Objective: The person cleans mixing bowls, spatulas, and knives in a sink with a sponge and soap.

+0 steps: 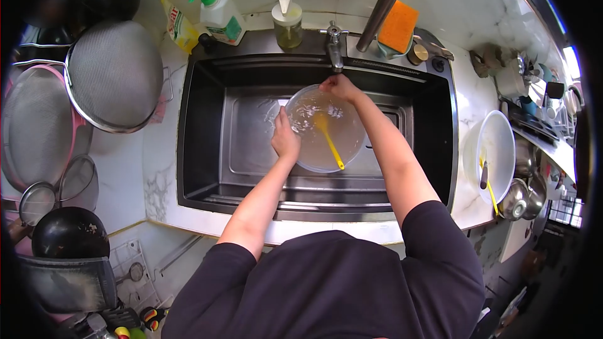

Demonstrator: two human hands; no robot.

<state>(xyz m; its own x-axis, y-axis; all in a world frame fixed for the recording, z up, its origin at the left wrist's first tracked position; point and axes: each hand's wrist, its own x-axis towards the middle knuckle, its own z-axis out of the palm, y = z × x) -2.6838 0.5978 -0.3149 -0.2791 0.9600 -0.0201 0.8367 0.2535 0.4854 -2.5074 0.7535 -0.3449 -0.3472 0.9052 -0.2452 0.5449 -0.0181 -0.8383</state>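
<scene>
A round, clear bowl [353, 130] full of cloudy water stands in the dark sink [245, 157]. Inside it lies a yellow utensil [334, 149], its wide end under the water and its handle toward the near rim. My left hand [286, 137] rests against the bowl's left side, fingers extended along the rim. At the far rim, just below the faucet [335, 50], my right hand [339, 87] has its fingers closed on the edge of the bowl. Bubbles float on the water near the left side.
Behind the sink stand a green-pump bottle [224, 20], a soap dispenser [287, 25] and an orange sponge [398, 26]. A white bowl [499, 150] with utensils sits on the right counter. Mesh strainers [116, 75] and a black pan [70, 233] are at the left.
</scene>
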